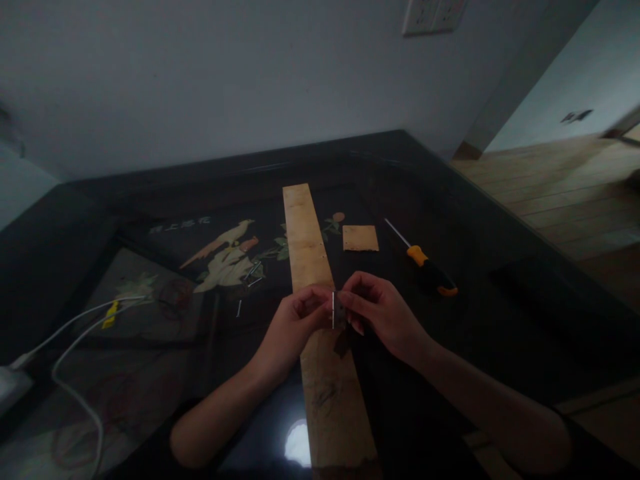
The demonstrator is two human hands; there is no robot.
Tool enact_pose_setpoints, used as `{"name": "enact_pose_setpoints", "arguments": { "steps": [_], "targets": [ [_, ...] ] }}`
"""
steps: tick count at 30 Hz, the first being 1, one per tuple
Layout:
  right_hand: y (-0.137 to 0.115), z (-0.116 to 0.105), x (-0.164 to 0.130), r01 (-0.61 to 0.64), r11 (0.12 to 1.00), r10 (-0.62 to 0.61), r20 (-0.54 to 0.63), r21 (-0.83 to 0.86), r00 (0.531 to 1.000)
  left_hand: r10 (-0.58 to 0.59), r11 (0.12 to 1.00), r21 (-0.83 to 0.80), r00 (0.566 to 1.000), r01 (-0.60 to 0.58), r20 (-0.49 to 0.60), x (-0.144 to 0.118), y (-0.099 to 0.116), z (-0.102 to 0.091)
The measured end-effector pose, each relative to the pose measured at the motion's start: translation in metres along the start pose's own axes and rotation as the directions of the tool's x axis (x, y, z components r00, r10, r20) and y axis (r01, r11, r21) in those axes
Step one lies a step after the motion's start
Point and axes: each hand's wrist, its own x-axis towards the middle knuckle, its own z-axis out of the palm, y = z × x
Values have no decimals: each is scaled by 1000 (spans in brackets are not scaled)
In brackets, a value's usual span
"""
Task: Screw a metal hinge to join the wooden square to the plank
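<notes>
Hinge (338,311), small and metal, sits between both hands just above the long wooden plank (320,320). Left hand (293,327) has fingertips curled in and pinched on the hinge's left side; right hand (383,313) has thumb and fingers pressed together on its right side. Bright vertical edge of the hinge shows between the fingertips; the rest is dark and hard to make out, so its shape is unclear. Both forearms come in from the bottom, cut off by the frame edge.

Counts: one plank running from near edge toward the wall, one small square wood piece (361,238) right of it, one screwdriver (425,261) with orange-and-black handle well to the right, a few loose nails or screws (253,277) left of the plank, too small to count surely. White cable (75,333) loops at far left with a yellow tag (110,315). All on a dark glossy table (500,313) with a bird inlay (227,257). Scene is dim.
</notes>
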Motion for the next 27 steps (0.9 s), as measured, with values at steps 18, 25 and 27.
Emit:
{"name": "enact_pose_setpoints", "arguments": {
  "steps": [18, 25, 27],
  "targets": [
    [-2, -5, 0, 107, 976, -122, -67, -189, 990, 121, 965, 247, 986, -91, -110, 1, 14, -8],
    [-3, -3, -1, 137, 943, -146, -9, -302, 989, 185, 947, 289, 975, -143, -126, 3, 16, -9],
    [-3, -4, -1, 145, 938, -152, 3, -315, 988, 192, 947, 285, 973, -149, -127, 3, 16, -9]
  ]
}}
